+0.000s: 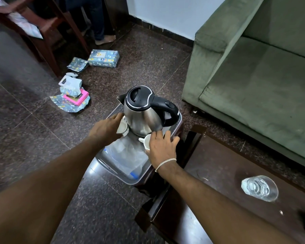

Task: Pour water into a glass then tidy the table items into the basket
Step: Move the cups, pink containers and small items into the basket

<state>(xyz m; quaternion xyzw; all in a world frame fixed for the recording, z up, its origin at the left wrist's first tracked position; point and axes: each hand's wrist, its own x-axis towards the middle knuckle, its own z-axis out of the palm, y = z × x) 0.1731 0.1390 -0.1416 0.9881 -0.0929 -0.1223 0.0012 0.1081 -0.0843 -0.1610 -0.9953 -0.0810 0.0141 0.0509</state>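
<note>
A grey plastic basket stands on the floor beside the dark wooden table. Inside it a steel kettle with a black lid and handle stands upright, above a clear plastic bag. My left hand grips a white cup lying tilted at the kettle's left. A second white cup lies just below the kettle, with my right hand closed over it. A glass of water stands on the table at the right.
A green sofa fills the right side. Wrapped gift boxes and torn wrapping paper lie on the floor at the left, near a wooden chair. Another person's bare foot shows at the top.
</note>
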